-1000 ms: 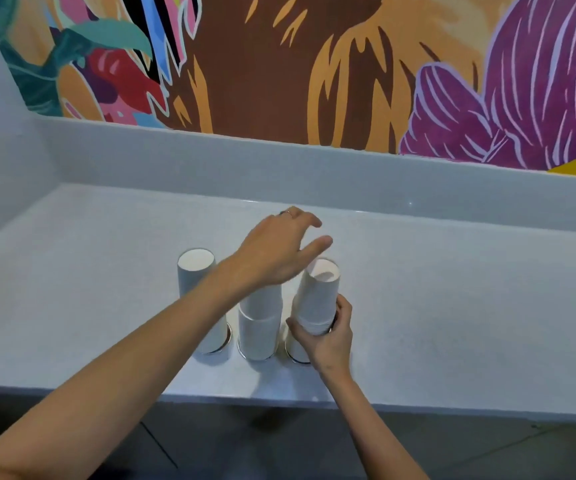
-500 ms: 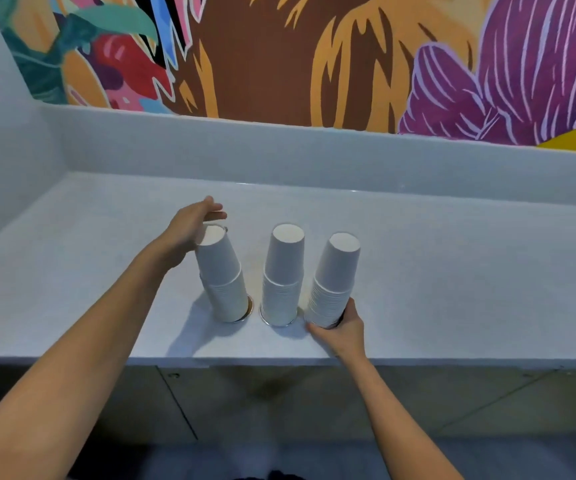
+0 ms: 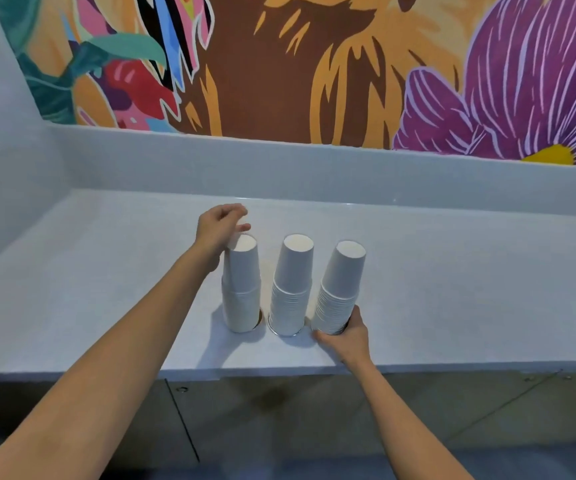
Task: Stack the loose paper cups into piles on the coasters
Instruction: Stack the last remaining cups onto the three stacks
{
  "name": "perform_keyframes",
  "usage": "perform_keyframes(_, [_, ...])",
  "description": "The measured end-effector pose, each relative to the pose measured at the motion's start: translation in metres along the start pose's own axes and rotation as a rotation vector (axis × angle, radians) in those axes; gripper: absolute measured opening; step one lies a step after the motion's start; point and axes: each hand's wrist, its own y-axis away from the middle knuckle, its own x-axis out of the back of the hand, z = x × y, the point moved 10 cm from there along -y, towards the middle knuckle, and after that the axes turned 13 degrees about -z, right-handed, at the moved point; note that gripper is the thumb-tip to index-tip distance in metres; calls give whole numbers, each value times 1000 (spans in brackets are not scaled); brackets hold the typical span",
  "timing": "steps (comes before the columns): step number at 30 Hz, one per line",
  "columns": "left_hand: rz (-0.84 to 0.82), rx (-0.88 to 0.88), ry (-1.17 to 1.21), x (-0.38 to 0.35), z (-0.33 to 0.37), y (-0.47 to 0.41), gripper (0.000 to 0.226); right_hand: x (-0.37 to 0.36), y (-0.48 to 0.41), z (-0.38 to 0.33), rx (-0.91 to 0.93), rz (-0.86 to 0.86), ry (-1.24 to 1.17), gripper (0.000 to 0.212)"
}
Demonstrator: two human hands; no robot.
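Now the left hand (image 3: 222,226) is pinching the left pile's (image 3: 241,289) top, the right hand (image 3: 347,336) is gripping the right pile's (image 3: 340,282) base on the coasters (image 3: 290,335); seemingly final straightening, then releasing gently.

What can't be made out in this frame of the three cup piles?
- Coasters: head view, mostly hidden under the piles; only slivers show at the bases.
- Left hand: its fingertips are blurred at the top of the left pile, so it is unclear whether it holds the top cup.
- Right hand: its grip wraps the base of the right pile, and some fingers are hidden behind it.
- Cup count per pile: the rims are too fine to count.
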Motion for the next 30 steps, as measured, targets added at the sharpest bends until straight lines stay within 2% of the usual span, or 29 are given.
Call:
perform_keyframes(4, [161,70,218,37,-44,12,24,7,5,-7,29,41,76,75])
perform_keyframes(5, [194,89,175,50,-63,17,25,10,7,-9,35,54,128,74])
perform_keyframes(7, [153,147,-91,68,-99,23,30,12,8,-10,33,54,200,75])
perform_keyframes(8, [56,183,-272,70,-117,24,38,13,7,-9,31,49,218,77])
perform_keyframes(10, [-252,234,-547,56,-151,28,64,13,6,-8,25,45,233,78])
perform_keyframes(12, [-541,216,-624,32,-167,39,89,13,5,-9,20,51,235,76])
perform_keyframes(14, [-690,169,-618,14,-167,46,104,13,5,-9,23,59,232,74])
perform_keyframes(17, [-625,152,-640,9,-168,40,109,11,6,-9,17,54,214,76])
perform_keyframes(25, [-343,130,-846,11,-169,32,86,8,4,-10,6,-2,242,86])
perform_keyframes(30, [-300,95,-920,6,-163,34,81,9,-3,-3,-8,-93,174,84])
